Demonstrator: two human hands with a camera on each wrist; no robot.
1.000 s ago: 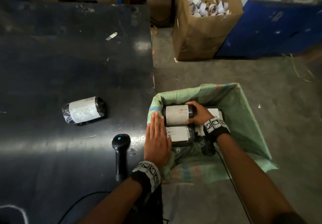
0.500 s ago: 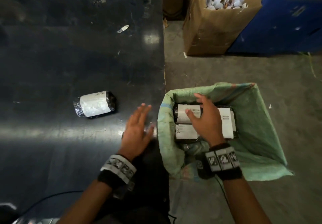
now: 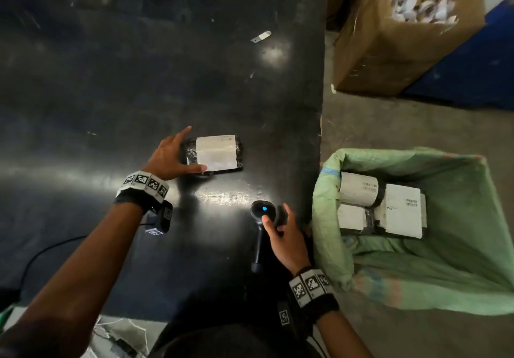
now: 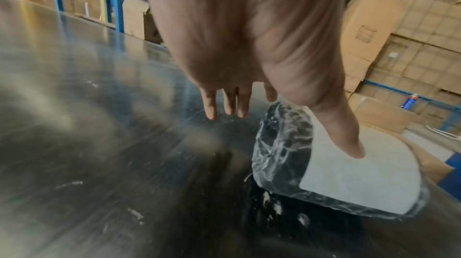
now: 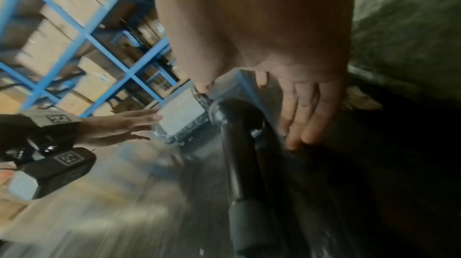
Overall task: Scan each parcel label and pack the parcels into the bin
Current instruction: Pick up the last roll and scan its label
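Note:
One black-wrapped parcel with a white label lies on the dark table. My left hand spans its left end, thumb on the near edge and fingers straight along the far side. In the left wrist view the thumb rests on the parcel's label. The black scanner, blue light on, lies near the table's right edge. My right hand hovers over its head with fingers spread, not closed round it; the right wrist view shows the fingers beside the scanner. The green bin holds three labelled parcels.
A cardboard box full of white scraps stands on the floor behind the bin, against a blue wall. A paper scrap lies far back on the table. A black cable runs across the table's near left.
My right hand has left the bin and come over the scanner. My left hand has gone from the bin's rim to the parcel on the table.

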